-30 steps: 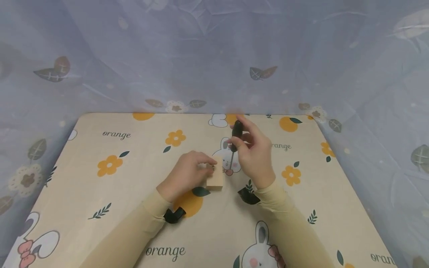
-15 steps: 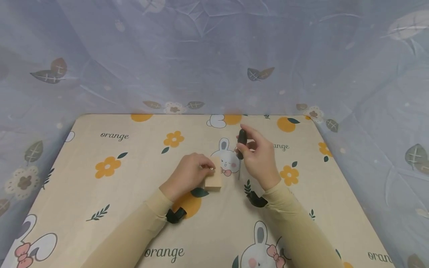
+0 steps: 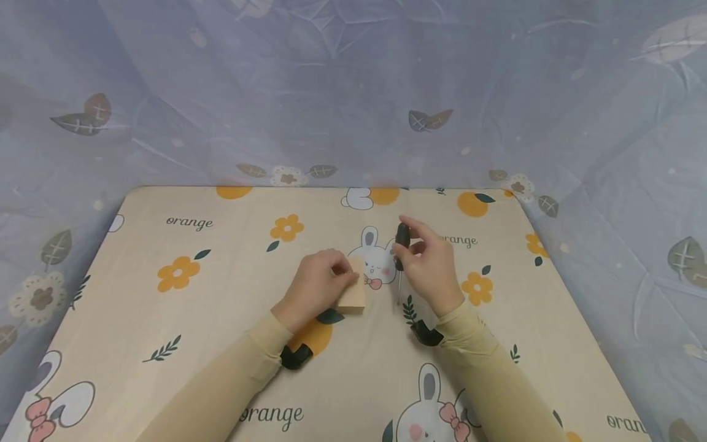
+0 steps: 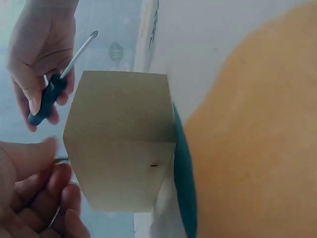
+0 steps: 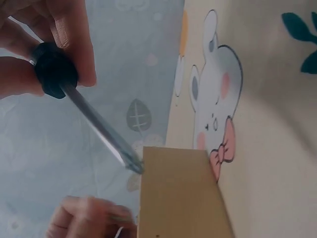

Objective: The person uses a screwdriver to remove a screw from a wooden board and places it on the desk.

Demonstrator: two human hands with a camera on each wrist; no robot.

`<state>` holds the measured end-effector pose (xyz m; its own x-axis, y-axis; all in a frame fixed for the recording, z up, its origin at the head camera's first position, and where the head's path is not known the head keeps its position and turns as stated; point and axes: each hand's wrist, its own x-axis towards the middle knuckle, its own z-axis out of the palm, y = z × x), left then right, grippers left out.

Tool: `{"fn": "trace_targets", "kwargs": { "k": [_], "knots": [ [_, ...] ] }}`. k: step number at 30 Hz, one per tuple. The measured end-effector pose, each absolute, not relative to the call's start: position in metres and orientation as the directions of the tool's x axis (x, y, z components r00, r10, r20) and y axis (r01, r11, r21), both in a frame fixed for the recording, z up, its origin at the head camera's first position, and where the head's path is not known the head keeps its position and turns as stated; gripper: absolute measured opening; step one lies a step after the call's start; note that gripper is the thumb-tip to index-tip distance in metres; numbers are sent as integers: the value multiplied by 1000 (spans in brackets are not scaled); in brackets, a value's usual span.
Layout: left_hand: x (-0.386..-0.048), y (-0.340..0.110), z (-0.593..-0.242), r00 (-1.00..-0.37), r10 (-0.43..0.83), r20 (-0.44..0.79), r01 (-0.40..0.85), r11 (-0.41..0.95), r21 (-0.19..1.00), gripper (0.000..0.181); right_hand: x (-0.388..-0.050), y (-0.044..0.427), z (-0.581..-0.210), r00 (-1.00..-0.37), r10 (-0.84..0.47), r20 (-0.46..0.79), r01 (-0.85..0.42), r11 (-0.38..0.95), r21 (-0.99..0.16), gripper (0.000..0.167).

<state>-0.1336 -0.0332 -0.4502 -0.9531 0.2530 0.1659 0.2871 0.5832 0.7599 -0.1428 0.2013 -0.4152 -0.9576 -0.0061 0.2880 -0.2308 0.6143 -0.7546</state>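
Note:
Near the middle of the table lies a pale wooden block (image 3: 351,299), with a small dark mark on one face in the left wrist view. My left hand (image 3: 316,281) is at its upper face, thumb and forefinger pinching a small thin metal piece, apparently a screw (image 4: 62,160), against the wood. The fingers hide most of it. To the right, my right hand (image 3: 434,265) holds a Phillips screwdriver (image 3: 402,242) by its dark handle. Its metal shaft (image 5: 101,128) points down, and in the head view the tip is apart from the block.
A patterned cloth (image 3: 221,307) with flowers, rabbits and lettering covers the table. Black straps (image 3: 296,356) show at both wrists. Behind the far table edge hangs a pale blue-grey curtain (image 3: 353,92), which also runs along both sides.
My right hand has drawn the screwdriver rightward and nearer to me, away from the block. My left fingers have shifted over the screw, covering the shiny spot visible half a second ago.

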Motion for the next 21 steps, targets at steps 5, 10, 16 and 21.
{"fn": "trace_targets", "kwargs": {
  "k": [5, 10, 16, 21],
  "knots": [
    [-135, -39, -441, -974, 192, 123, 207, 518, 830, 18, -144, 203, -418, -967, 4, 256, -198, 625, -755, 58],
    [-142, -57, -430, -981, 195, 1, 94, 469, 878, 12, -148, 209, -421, -982, 19, 190, -132, 651, -748, 58],
    [-151, -81, -430, -977, 204, -62, 45, 482, 875, 8, -155, 218, -430, -994, 46, 96, -41, 665, -745, 58],
    [-155, -97, -441, -979, 166, -119, -20, 503, 864, 12, -159, 223, -439, -998, 58, 0, 39, 667, -744, 51]
  ]
}}
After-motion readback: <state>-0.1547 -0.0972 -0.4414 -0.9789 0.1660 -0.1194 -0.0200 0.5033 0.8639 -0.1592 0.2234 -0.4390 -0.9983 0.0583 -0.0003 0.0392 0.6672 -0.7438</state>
